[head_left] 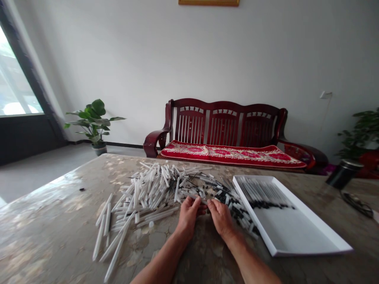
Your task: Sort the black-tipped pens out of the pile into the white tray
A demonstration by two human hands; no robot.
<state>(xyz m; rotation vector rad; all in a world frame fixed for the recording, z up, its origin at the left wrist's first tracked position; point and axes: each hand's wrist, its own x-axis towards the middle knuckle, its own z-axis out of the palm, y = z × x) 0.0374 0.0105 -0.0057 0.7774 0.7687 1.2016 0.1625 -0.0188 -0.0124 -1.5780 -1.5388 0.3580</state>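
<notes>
My left hand (189, 212) and my right hand (220, 215) meet just above the near edge of a heap, thumbs toward each other. Both are closed with the fingers pinched; whatever sits between them is too small and hidden to make out. Beside the left hand spreads a pile of whitish, translucent plastic tubes (154, 187), some strewn toward the near left. Near the right hand lie slim pieces with black and clear ends (237, 205). To the right, a shallow white box (299, 232) holds a row of slender clear pieces (263, 190) with black ends.
All this rests on a brown patterned tabletop (71, 232). A black cylindrical container (343, 174) and a dark cable (358, 205) are at the far right. Beyond the table stand a red wooden bench (223, 122) and a potted plant (96, 118).
</notes>
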